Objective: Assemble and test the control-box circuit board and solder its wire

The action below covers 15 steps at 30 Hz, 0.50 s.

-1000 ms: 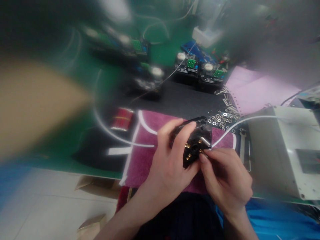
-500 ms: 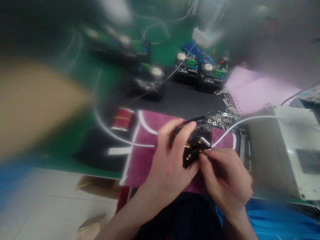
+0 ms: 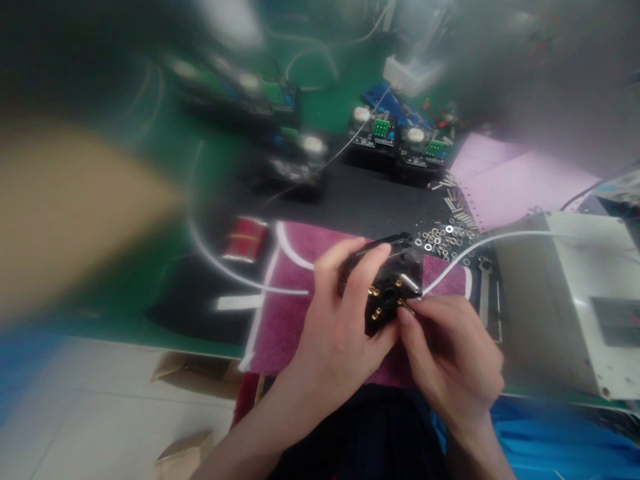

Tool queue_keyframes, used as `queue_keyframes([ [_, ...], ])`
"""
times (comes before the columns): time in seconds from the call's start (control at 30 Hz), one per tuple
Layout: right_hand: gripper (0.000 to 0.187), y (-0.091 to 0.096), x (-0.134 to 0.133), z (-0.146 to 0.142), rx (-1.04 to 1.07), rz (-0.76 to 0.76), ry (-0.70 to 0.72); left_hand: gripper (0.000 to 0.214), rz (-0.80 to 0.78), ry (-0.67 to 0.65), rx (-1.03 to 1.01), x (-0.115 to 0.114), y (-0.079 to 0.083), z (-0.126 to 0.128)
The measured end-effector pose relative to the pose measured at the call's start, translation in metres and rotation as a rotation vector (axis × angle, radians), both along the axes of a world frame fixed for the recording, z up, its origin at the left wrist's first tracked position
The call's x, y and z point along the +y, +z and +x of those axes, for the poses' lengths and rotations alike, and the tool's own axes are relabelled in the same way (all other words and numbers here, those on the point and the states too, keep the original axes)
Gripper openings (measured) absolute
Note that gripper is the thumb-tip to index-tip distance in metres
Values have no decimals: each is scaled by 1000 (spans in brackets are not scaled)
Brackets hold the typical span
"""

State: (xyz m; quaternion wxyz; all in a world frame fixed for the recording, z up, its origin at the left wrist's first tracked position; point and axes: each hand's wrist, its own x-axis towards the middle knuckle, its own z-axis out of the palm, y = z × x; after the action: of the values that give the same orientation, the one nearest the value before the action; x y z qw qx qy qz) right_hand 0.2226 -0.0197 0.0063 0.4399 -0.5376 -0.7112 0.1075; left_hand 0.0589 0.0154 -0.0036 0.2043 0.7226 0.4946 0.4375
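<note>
My left hand (image 3: 340,327) is closed around a black plastic housing (image 3: 387,277) with several brass inserts and a silver metal part on its face. The housing is tilted above a purple cloth (image 3: 283,333). At its lower right corner my right hand (image 3: 453,350) pinches with thumb and index finger close to one brass insert. Whatever lies between those fingertips is too small to make out. A white tube (image 3: 463,257) passes close to the right edge of the housing.
Loose washers and nuts (image 3: 445,237) and metal pins (image 3: 460,207) lie beyond the cloth. A wrench (image 3: 485,293) rests beside a grey metal box (image 3: 555,300) at right. Assembled units with circuit boards (image 3: 373,133) stand farther back. A red bundle (image 3: 245,238) lies left.
Almost nothing differs. Both hands hold the same pose on the housing, and the view has shifted very slightly.
</note>
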Motion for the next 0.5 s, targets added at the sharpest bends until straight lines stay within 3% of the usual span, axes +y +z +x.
queue_keyframes([
  [0.5,28,-2,0,1,-6,4,-5,77,-2,-8,3,0,-1,0],
])
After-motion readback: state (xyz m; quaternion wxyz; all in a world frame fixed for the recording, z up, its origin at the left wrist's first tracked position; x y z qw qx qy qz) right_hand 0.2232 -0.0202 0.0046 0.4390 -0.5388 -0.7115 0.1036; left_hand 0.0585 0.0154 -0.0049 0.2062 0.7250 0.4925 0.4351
